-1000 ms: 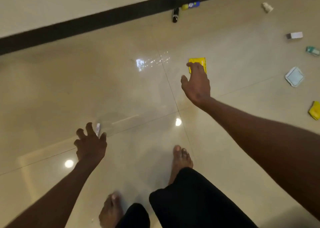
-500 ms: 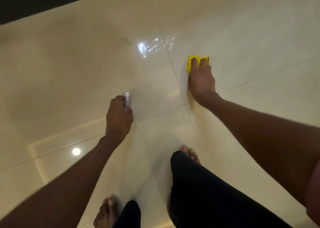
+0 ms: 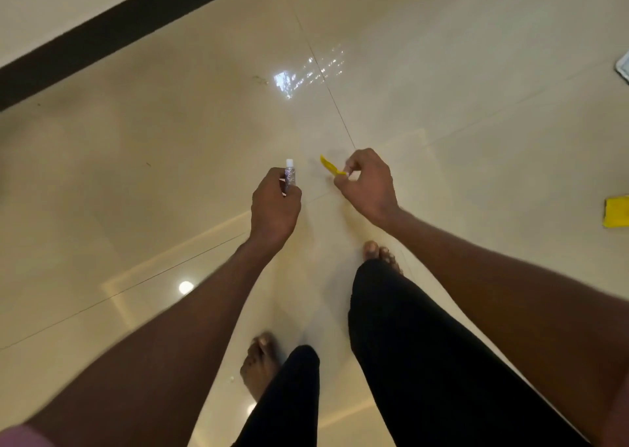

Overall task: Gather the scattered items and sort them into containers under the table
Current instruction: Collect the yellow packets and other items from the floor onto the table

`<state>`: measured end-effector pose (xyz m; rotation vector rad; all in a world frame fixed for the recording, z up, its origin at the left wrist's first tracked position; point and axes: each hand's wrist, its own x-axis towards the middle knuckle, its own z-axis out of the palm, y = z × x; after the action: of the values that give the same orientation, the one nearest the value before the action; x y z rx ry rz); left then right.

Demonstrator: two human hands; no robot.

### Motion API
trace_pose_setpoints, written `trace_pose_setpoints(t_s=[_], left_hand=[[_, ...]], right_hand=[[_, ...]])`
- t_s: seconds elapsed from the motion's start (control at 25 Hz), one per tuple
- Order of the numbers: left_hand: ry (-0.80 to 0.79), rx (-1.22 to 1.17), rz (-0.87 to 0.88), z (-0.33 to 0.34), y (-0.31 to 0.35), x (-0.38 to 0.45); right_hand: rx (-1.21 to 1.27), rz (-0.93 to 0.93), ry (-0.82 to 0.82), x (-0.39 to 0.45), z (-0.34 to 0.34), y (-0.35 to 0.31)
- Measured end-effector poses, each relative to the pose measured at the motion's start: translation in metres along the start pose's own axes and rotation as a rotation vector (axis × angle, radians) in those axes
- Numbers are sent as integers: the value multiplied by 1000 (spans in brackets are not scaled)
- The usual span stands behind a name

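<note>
Both hands are now lifted off the tiled floor (image 3: 170, 160), each carrying what it was reaching for half a second ago. Left hand (image 3: 275, 205) is gripping a small white-capped tube (image 3: 290, 174), fingers curled round it, cap pointing up. Just right of the tube, right hand (image 3: 369, 183) is pinching a yellow sachet (image 3: 328, 165) by one edge. Well right of the tube, a second yellow packet (image 3: 617, 212) is lying on the floor.
</note>
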<state>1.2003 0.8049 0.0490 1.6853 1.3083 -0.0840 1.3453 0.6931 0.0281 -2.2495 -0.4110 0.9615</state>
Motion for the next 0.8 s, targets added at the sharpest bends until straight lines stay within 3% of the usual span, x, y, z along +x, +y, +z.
trace_pose_setpoints(t_s=[0.08, 0.2, 0.32, 0.44, 0.6, 0.8], left_hand=[[-11, -41, 2, -26, 29, -36], [-7, -103, 13, -75, 86, -98], [-58, -116, -23, -129, 152, -168], [-171, -78, 69, -172, 221, -263], [-261, 3, 214, -187, 257, -366], [-396, 91, 309, -147, 252, -453]], right_hand=[[294, 170, -35, -23, -28, -38], [503, 202, -3, -77, -80, -98], [535, 190, 98, -169, -134, -161], [532, 199, 218, -278, -188, -212], [593, 235, 428, -398, -232, -217], [870, 321, 652, -509, -258, -162]])
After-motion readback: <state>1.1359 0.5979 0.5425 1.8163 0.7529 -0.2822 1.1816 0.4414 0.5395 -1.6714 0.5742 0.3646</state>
